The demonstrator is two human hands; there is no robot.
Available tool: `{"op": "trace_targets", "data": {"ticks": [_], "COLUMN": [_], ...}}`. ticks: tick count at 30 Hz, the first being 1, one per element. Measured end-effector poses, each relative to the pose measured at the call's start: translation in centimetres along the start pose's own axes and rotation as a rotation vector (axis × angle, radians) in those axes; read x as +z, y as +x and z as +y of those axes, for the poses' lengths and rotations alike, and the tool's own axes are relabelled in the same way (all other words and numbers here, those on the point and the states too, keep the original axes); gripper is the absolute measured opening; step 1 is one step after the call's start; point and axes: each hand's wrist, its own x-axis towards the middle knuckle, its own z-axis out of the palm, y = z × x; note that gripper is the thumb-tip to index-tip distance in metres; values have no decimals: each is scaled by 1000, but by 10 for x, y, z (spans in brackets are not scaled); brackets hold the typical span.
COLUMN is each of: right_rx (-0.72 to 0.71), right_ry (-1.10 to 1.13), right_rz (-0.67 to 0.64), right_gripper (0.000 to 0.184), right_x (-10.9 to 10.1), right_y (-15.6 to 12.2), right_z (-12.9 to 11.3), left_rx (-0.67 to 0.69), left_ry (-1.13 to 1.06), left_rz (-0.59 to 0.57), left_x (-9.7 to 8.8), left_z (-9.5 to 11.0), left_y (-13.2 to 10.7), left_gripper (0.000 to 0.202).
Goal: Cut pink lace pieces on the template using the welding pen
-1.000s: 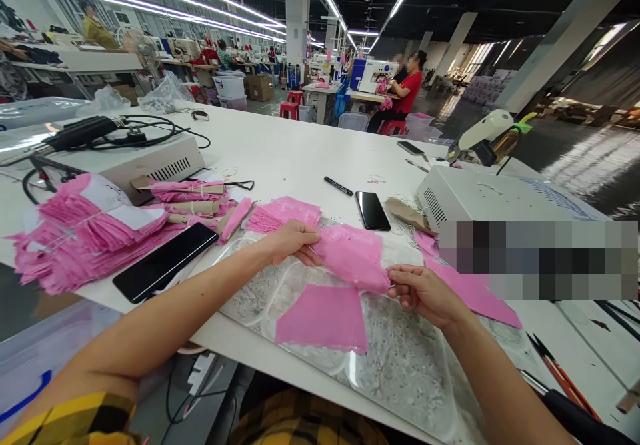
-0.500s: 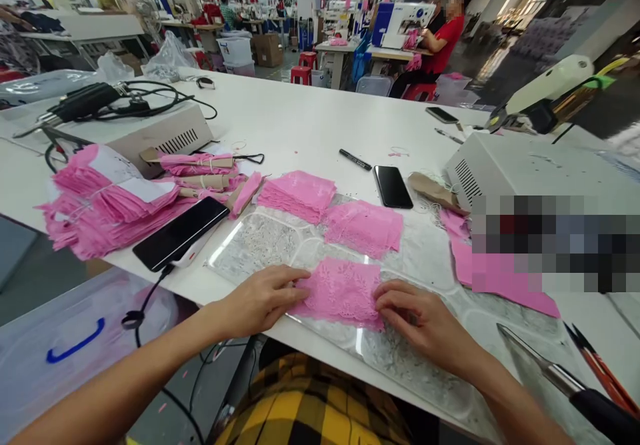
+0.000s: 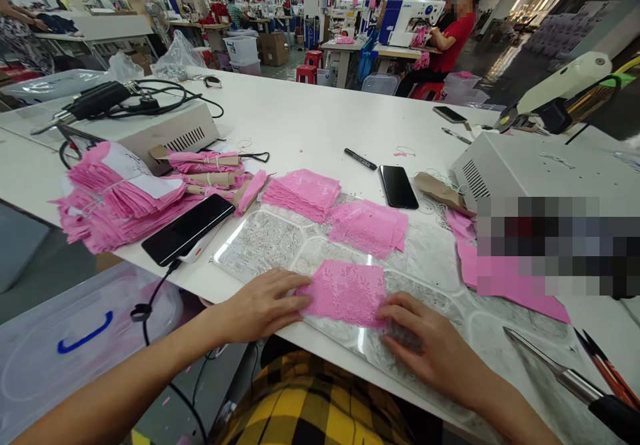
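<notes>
A small pink lace piece [image 3: 346,291] lies flat on a clear plate [image 3: 260,238] over white lace, near the table's front edge. My left hand [image 3: 263,303] rests flat at the piece's left edge, fingers stretched onto it. My right hand [image 3: 427,348] lies flat at its lower right corner, fingertips touching the lace. Neither hand grips anything. Behind the piece sit a second pink lace piece [image 3: 369,226] and a stack of pink lace pieces [image 3: 301,193].
Bundled pink lace [image 3: 107,201] and a phone [image 3: 187,229] lie at left, another phone [image 3: 398,186] and a marker [image 3: 360,159] behind. Grey boxes [image 3: 170,131] [image 3: 525,165] stand left and right. A metal-tipped tool [image 3: 560,375] lies at right. A seated person in red [image 3: 445,38] works beyond.
A second ago both hands held a pink lace piece up over the plate. Now it lies flat near the front edge with both hands pressed on its edges.
</notes>
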Motion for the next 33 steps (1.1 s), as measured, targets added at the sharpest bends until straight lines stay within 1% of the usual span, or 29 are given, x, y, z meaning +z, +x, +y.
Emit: {"op": "trace_targets", "data": {"ticks": [1, 3, 6, 8, 10, 12, 15, 16, 18, 20, 21, 23, 25, 27, 28, 30, 31, 33], "right_rx": [-5, 0, 46, 134, 255, 342, 354, 337, 267, 186, 161, 93, 33, 1, -2, 24, 49, 105], "right_ry": [-5, 10, 88, 172, 261, 328, 360, 360, 312, 247, 226, 188, 153, 130, 123, 106, 96, 72], "right_rz": [16, 47, 51, 35, 14, 7, 92, 145, 264, 378, 411, 458, 419, 340, 307, 295, 304, 318], "right_gripper": [15, 18, 22, 27, 35, 43, 50, 50, 45, 37, 32, 23, 15, 10, 9, 16, 19, 21], "right_x": [2, 6, 4, -3, -15, -28, -51, -59, -73, -81, -81, -72, -54, -32, -23, -12, -11, -17], "right_y": [0, 1, 4, 7, 16, 34, 78, 96, 132, 165, 179, 202, 217, 222, 221, 211, 203, 181], "right_z": [1, 3, 3, 2, 2, 3, 4, 5, 4, 2, 1, -2, -3, -1, 1, 8, 12, 20], "left_rx": [-3, -11, -70, -129, -175, -207, -242, -254, -283, -303, -311, -320, -323, -330, -336, -350, -353, -340], "left_ry": [-3, -27, -179, -280, -307, -299, -260, -239, -186, -129, -102, -55, -22, 1, 13, 37, 45, 46], "left_rz": [8, 27, 19, 10, 21, 38, 78, 99, 164, 218, 230, 207, 128, 40, 7, -19, -19, -22], "left_x": [2, 5, 4, -1, -11, -23, -46, -54, -71, -86, -92, -100, -101, -100, -98, -95, -92, -81], "left_z": [-1, -2, -3, -5, -14, -30, -69, -83, -112, -138, -149, -167, -180, -187, -188, -183, -176, -153], "left_y": [0, 0, 4, 12, 26, 46, 83, 96, 117, 130, 131, 126, 113, 99, 93, 86, 84, 86], "left_gripper": [21, 20, 22, 23, 23, 19, 18, 19, 18, 19, 19, 18, 14, 21, 24, 22, 19, 15]}}
